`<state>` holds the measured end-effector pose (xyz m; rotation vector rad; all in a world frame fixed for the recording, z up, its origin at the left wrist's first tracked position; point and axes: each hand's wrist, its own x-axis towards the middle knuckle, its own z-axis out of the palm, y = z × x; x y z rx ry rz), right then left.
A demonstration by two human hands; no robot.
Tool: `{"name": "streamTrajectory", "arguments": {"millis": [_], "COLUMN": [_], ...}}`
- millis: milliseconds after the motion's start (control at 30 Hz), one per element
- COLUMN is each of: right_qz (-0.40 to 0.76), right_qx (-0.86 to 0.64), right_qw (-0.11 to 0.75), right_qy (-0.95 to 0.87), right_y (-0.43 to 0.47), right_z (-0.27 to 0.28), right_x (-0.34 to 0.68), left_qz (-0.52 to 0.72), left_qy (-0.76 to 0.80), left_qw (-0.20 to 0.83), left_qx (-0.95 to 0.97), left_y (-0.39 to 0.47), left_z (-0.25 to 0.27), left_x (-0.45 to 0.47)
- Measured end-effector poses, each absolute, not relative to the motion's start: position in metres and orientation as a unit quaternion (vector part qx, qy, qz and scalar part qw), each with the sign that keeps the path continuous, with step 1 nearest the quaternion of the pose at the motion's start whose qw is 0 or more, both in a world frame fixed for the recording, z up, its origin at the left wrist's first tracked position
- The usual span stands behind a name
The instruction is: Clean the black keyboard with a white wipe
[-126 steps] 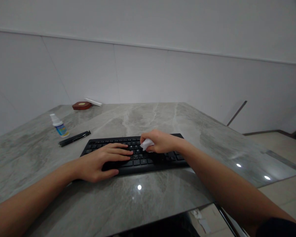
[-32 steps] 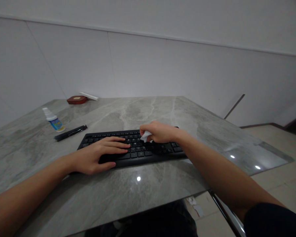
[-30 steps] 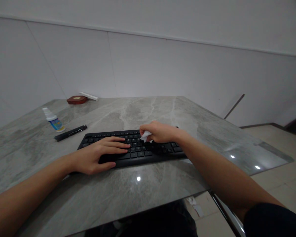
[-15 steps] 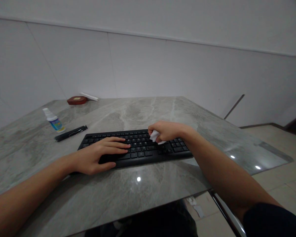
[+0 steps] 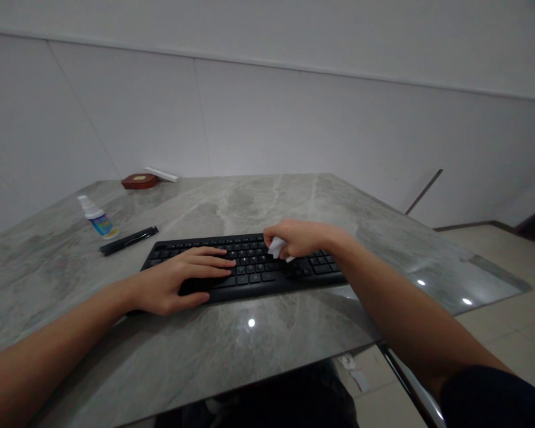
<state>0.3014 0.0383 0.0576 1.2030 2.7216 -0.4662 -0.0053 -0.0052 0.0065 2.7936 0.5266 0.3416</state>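
While the person sat at a grey marble-patterned table (image 5: 294, 333), a black keyboard (image 5: 249, 267) lay flat before them, long and low, with rows of dark keys. Their left hand (image 5: 178, 282) rested palm down, fingers spread flat over its left keys. Their right hand (image 5: 301, 238) was curled tight around a small crumpled white tissue (image 5: 276, 246), pressing it onto the keys right of centre. A small spray bottle (image 5: 96, 219) and a black pen (image 5: 128, 240) lay well off to the left.

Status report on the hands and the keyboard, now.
Left hand flat on keyboard, open. Right hand shut on white wipe, pressed to the keys. Spray bottle and black pen far left, clear of both hands.
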Motion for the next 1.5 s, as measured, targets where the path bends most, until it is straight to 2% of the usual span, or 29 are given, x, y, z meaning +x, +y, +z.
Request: {"name": "streamTrajectory", "arguments": {"millis": [500,900,1500], "right_qz": [-0.147,-0.136,-0.114], "right_qx": [0.300,0.385,0.393], "right_qw": [-0.040,0.057,0.071], "right_qy": [0.941,0.911,0.910], "right_y": [0.037,0.032,0.031], "right_z": [0.042,0.062,0.061], "right_x": [0.290,0.304,0.300], "left_qz": [0.118,0.117,0.114], "left_qy": [0.180,0.182,0.182], "left_qw": [0.132,0.132,0.132], "left_qx": [0.968,0.967,0.968], "left_y": [-0.005,-0.004,-0.004], "left_z": [0.007,0.006,0.007], "left_x": [-0.005,-0.005,-0.005]}}
